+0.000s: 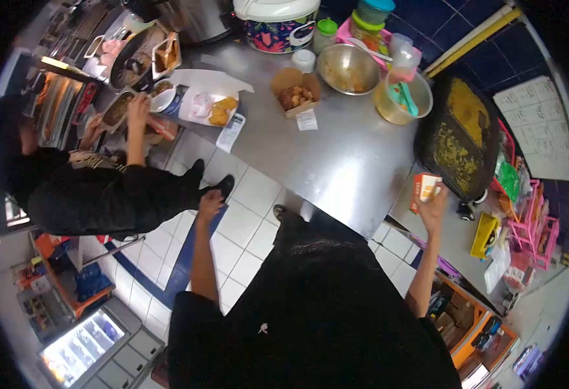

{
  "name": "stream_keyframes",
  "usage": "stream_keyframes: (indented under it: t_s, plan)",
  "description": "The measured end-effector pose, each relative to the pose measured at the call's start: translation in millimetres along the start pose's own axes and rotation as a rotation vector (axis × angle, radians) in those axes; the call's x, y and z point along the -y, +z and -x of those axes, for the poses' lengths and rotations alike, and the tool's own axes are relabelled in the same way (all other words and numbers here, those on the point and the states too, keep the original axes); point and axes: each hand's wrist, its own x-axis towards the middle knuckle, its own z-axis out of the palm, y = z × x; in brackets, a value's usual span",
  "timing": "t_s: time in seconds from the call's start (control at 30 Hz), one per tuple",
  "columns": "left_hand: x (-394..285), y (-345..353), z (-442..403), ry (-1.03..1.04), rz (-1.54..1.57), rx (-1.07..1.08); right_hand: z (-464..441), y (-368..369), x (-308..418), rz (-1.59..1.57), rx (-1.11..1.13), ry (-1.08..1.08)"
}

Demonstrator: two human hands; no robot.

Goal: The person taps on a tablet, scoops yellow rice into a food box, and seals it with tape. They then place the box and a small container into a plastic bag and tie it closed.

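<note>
My right hand (432, 202) is closed around a small orange-and-white carton (425, 187), holding it over the right side of the steel table. My left hand (210, 205) hangs above the tiled floor, left of the table's edge; its fingers are loosely bent and slightly apart, with nothing seen in them. On the table, a brown cardboard food box (295, 91) stands open with browned pieces of food inside and a paper slip (306, 120) at its front. Farther left, a white open box (203, 97) holds golden fried food and a round white item.
A co-worker in dark clothes (103, 194) reaches into a food container (117, 109) at left. At the back stand a steel bowl (346, 68), a clear tub (401, 100) with a turquoise utensil and a floral-patterned cooker (277, 32). A large black tray of yellow food (460, 139) is at right.
</note>
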Motion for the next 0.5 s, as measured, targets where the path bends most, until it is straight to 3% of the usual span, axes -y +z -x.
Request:
stream_keyframes:
  t_s: [0.03, 0.07, 0.1, 0.13, 0.17, 0.2, 0.23, 0.3, 0.37, 0.47, 0.5]
  plan:
    - [26, 20, -7, 0.281, -0.101, -0.116, 1, -20, 33, 0.057, -0.01, -0.015]
    - [60, 38, -16, 0.243, 0.171, -0.074, -2, -40, 66, 0.113, -0.029, -0.036]
    - [61, 64, -5, 0.19, 0.043, -0.091, -6, -57, 81, 0.086, -0.043, -0.072]
    - [87, 82, 4, 0.134, 0.367, 0.074, -10, -73, 93, -0.002, -0.023, -0.105]
    - [121, 97, -8, -0.193, 0.464, 0.193, -15, -87, 104, -0.127, -0.022, -0.091]
    - [140, 120, 14, -0.118, 0.019, 0.171, -20, -103, 117, -0.07, -0.032, -0.157]
    - [179, 127, 20, -0.183, 0.217, 0.344, -23, -115, 124, -0.124, -0.018, -0.133]
    - [161, 158, 81, -0.387, -0.04, 0.222, -27, -134, 146, -0.158, -0.009, -0.202]
    - [182, 168, 105, -0.529, -0.01, 0.191, -23, -150, 160, -0.053, -0.002, -0.197]
    - [190, 174, 111, -0.575, -0.042, 0.199, -27, -161, 169, -0.022, -0.003, -0.234]
    - [194, 177, 111, -0.446, -0.166, 0.231, -24, -160, 168, -0.082, 0.003, -0.226]
